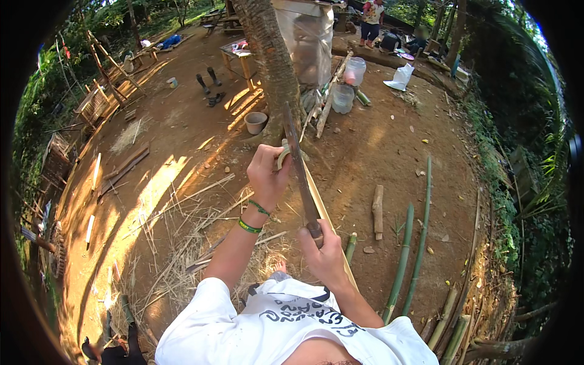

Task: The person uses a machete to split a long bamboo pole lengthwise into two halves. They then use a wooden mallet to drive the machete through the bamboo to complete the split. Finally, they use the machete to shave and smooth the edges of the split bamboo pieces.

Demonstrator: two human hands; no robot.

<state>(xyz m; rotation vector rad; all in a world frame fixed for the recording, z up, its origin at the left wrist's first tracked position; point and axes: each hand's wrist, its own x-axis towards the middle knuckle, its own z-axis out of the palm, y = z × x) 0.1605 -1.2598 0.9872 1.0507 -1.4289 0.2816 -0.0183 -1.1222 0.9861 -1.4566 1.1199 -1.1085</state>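
Observation:
My right hand (322, 252) is wrapped round the handle of a machete (300, 176), its long dark blade pointing up and away from me. My left hand (267, 170), with green bands on the wrist, grips the curved upper end of a split bamboo length (318, 198). That pale piece slants down behind the blade and past my right forearm, so part of it is hidden. The blade lies across or right beside the bamboo near my left fingers; whether it bites into it I cannot tell.
A tree trunk (271, 61) rises just ahead, with a bucket (255, 122) at its foot. Green bamboo poles (401, 261) and a short log (378, 213) lie to the right. Straw-like shavings (188, 237) cover ground at left. A person (372, 21) stands far back.

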